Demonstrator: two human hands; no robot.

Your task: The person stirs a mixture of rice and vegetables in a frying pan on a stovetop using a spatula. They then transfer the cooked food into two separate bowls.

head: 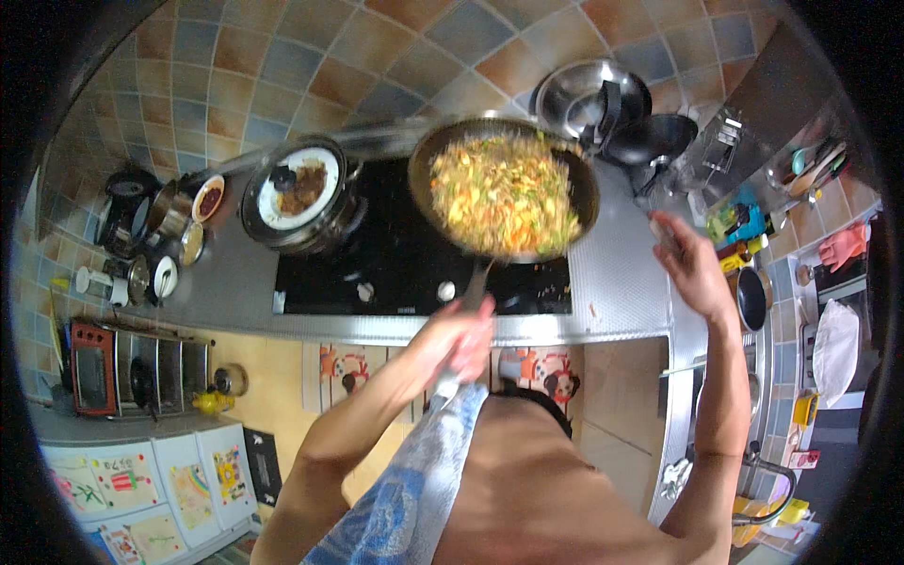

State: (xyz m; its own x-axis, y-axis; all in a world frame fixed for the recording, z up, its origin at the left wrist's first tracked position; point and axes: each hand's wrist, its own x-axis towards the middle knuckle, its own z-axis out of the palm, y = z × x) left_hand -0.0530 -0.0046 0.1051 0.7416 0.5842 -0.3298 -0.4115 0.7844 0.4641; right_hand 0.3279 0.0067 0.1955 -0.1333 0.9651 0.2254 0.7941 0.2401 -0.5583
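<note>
My left hand (466, 346) is shut around the handle (477, 282) of a dark wok (420, 187). Chopped mixed food, yellow, green and orange, fills the wok (505, 198) and looks blurred. The wok is over the right part of a black glass cooktop (385, 233); whether it touches the burner is hidden. To the right, my right hand (685, 265) is raised above the metal counter, near several pans. A greyish patch shows by its fingers, too blurred to tell if it is something held. A blue and white towel (402, 494) hangs before my body, its end near my left hand.
Left of the wok is a lidded pot (254, 233) with a plate of brown food (300, 191) seen at its top. Small bowls (208, 198) stand farther left. A steel pan (565, 99) and a black pan (657, 138) lean at the back right. Bottles (738, 258) line the right.
</note>
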